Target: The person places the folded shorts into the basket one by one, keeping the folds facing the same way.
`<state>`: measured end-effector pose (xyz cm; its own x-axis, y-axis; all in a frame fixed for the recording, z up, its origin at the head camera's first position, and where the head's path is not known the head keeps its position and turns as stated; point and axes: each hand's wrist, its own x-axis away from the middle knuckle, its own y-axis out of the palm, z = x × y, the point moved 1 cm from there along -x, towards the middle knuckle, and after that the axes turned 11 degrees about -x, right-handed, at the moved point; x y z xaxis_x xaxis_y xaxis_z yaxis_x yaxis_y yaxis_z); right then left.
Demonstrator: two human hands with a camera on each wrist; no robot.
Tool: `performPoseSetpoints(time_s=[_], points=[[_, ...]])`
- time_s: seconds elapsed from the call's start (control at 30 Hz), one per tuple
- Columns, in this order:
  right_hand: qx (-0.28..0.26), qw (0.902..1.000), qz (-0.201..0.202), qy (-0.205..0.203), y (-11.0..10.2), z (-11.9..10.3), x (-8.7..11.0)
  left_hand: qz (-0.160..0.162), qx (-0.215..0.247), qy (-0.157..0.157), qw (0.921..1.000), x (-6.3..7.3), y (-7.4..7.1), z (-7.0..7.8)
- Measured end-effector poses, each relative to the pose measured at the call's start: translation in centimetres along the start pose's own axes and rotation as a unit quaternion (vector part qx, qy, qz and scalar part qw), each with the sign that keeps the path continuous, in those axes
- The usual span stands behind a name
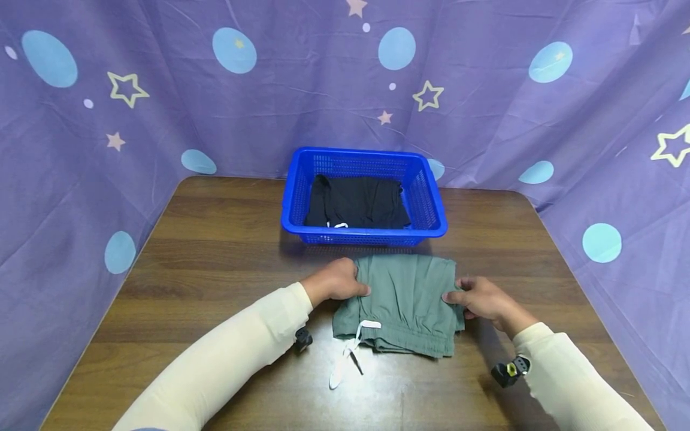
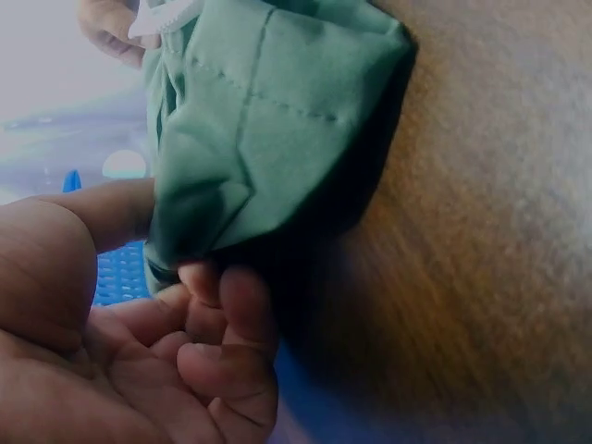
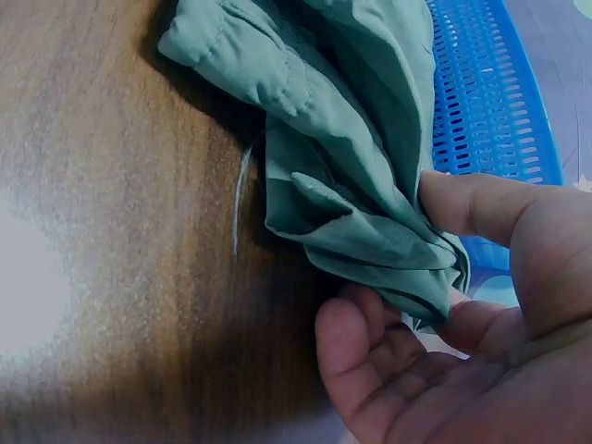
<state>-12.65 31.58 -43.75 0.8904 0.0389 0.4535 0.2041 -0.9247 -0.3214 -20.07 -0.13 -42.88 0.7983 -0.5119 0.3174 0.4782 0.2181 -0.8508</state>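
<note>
A folded pair of green drawstring shorts (image 1: 406,299) lies in front of the basket, its gathered waistband toward the near side. White drawstring ends (image 1: 345,356) trail from the waistband over the wood. My left hand (image 1: 339,280) pinches the left edge, thumb on top and fingers beneath the cloth; the left wrist view shows the green fabric (image 2: 250,139) between them. At the right edge my right hand (image 1: 482,299) pinches the layers in the same way. In the right wrist view, several folds (image 3: 370,222) hang loosely near that thumb.
Behind the shorts stands a blue plastic basket (image 1: 363,233) with perforated sides. Folded black clothing (image 1: 361,200) with a white cord lies inside it. The brown wooden table (image 1: 226,239) meets a purple curtain (image 1: 323,90) at the back and sides.
</note>
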Motion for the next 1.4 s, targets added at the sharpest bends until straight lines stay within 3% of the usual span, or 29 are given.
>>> performPoseSetpoints(time_s=[0.53, 1.0, 1.4], points=[[-0.017, 0.9995, -0.003, -0.025, 0.4, 0.2, 0.0, 0.015, 0.008, 0.011, 0.9998, 0.0, -0.2, 0.5], [-0.023, 0.999, 0.004, -0.037, 0.3, 0.3, -0.1, 0.032, 0.09, 0.028, 0.9951, -0.1, 0.3, 0.4], [-0.034, 0.9978, 0.001, -0.058, -0.8, -0.9, 1.1, 0.038, 0.124, 0.052, 0.9901, 0.9, -1.1, 1.5]])
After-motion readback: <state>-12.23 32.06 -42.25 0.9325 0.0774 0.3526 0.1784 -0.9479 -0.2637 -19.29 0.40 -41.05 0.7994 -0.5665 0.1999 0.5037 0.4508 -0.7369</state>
